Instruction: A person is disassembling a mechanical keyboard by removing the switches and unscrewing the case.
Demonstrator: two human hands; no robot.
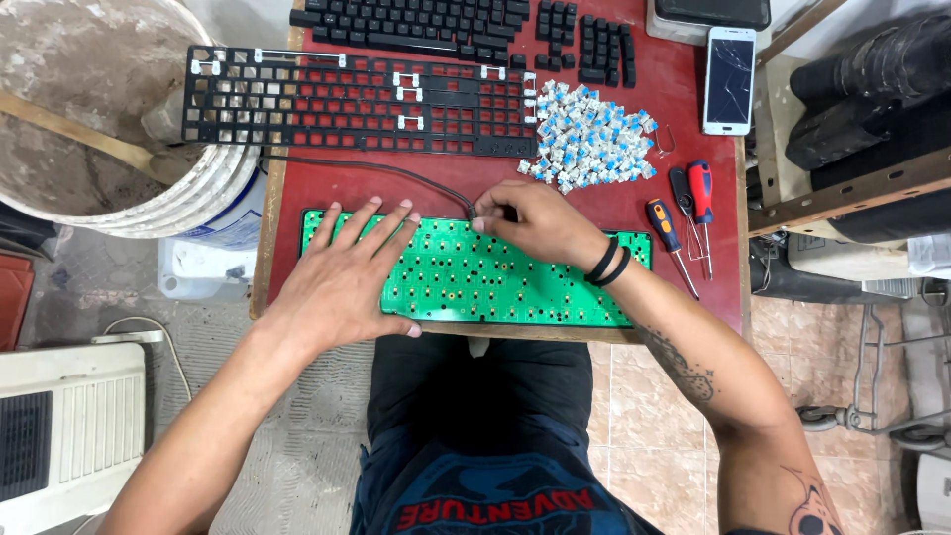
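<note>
Left hand (347,282): lies flat, palm down, on the left part of the green keyboard circuit board (466,282). Fingers are spread wide and extended toward the far edge of the board. Its grip is fully open and encloses nothing; it only presses on the board.

Right hand (540,223): positioned at the far edge of the board, near its middle. Fingers are curled in, and the grip is narrow, pinched at the point where the black cable (396,171) meets the board. Fingertips appear to touch the cable end; whether they actually clasp it cannot be told. Two black bands circle the wrist.

Circuit board: lies flat on the red tabletop (614,203), at its near edge, directly in front of the person. Long axis runs left to right, parallel to the tabletop edge. The cable leaves its far edge and curves away to the left.

Surroundings: a black keyboard plate (357,99) lies beyond the board, also long axis left to right. A pile of blue-and-white key switches (594,139) sits just right of the plate. Two screwdrivers (684,223) lie right of the right hand, shafts pointing toward the person. A white smartphone (729,79) lies at the far right corner; black keycaps (446,25) line the far edge.
</note>
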